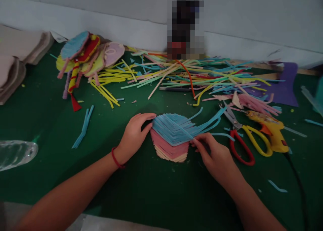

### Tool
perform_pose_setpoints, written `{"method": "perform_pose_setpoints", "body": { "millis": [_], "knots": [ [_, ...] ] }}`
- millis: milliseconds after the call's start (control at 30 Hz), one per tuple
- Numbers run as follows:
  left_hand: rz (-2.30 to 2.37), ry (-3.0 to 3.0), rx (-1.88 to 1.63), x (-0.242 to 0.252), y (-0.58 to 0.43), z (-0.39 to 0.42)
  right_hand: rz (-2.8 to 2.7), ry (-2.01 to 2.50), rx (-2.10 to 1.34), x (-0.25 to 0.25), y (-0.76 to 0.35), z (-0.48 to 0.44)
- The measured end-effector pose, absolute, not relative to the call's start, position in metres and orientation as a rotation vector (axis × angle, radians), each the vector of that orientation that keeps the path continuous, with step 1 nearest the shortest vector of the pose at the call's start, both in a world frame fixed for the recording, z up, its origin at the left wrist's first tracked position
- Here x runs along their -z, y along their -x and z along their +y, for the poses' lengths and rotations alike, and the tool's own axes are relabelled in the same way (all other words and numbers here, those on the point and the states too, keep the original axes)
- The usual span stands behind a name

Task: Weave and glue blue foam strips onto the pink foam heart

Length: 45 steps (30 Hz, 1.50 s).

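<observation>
On the green table lies a rounded craft panel [173, 150] covered in fuzzy pipe cleaners, laid in V-shaped rows of blue, pink and cream. My left hand [136, 128] grips the panel's upper left edge between thumb and fingers. At the lower right side, my right hand [213, 150] pinches a blue pipe cleaner [180, 128] that slants across the blue rows. Several loose blue pipe cleaner ends [212, 118] stick out past the panel's right edge. Scissors [237, 125] with red and yellow handles rest just right of my right hand.
A yellow glue gun [276, 130] with a black cord lies beyond the scissors. Many coloured pipe cleaners [176, 73] are heaped at the back, near purple sheet material [285, 86]. Finished-looking fuzzy fans [75, 49] are piled at back left. A clear plastic bottle [17, 153] lies at left.
</observation>
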<state>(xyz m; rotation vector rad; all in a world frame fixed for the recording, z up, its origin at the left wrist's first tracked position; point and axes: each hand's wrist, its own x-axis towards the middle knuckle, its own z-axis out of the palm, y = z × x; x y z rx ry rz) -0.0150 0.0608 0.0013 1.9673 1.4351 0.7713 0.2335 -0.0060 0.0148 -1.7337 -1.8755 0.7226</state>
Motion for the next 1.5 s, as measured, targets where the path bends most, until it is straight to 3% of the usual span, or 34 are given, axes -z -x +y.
{"method": "perform_pose_setpoints", "body": {
  "millis": [433, 567, 767, 1000, 1500],
  "knots": [
    [1.418, -2.064, -0.873, 0.004, 0.019, 0.066, -1.992, 1.589, -0.359, -0.017, -0.227, -0.006],
    [1.355, -2.363, -0.928, -0.011, 0.013, 0.048, -2.046, 1.447, -0.304, -0.018, -0.218, -0.009],
    [1.139, -2.822, -0.646, -0.025, -0.010, -0.004, -2.180, 1.382, -0.298, -0.011, -0.207, -0.014],
    [1.327, -2.841, -0.188, -0.019, -0.018, -0.029, -2.198, 1.376, -0.342, -0.006, -0.204, -0.015],
    [1.611, -2.728, 0.076, -0.011, -0.016, -0.028, -2.268, 1.351, -0.304, -0.007, -0.200, -0.016]
  ]
}}
